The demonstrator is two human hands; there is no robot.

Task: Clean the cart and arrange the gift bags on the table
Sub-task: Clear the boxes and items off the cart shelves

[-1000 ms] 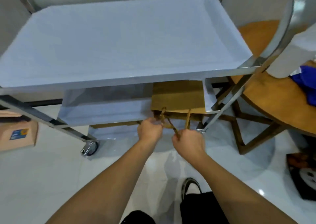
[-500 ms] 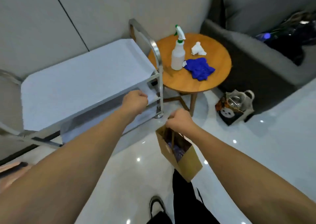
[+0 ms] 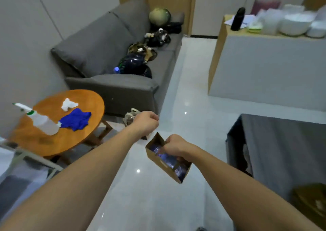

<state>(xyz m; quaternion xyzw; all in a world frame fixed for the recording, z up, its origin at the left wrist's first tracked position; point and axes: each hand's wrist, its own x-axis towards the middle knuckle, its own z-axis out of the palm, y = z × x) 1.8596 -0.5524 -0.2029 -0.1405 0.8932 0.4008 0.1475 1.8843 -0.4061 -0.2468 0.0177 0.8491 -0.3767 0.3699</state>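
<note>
A brown paper gift bag hangs in the air over the white floor, its mouth open and something clear and bluish inside. My right hand grips it at the top, where the handles are hidden under my fingers. My left hand floats just up and left of the bag, curled into a fist, with nothing seen in it. A corner of the steel cart shows at the lower left. The grey-covered table stands to the right, with another brown bag at its near end.
The round wooden table on the left carries a spray bottle, a blue cloth and a white tissue. A grey sofa with dark items is behind it. A counter with bowls stands at the far right.
The view has swung right, away from the cart. My left hand has left the cart edge and hangs free. My right hand has carried the bag rightward towards the grey-covered table.
</note>
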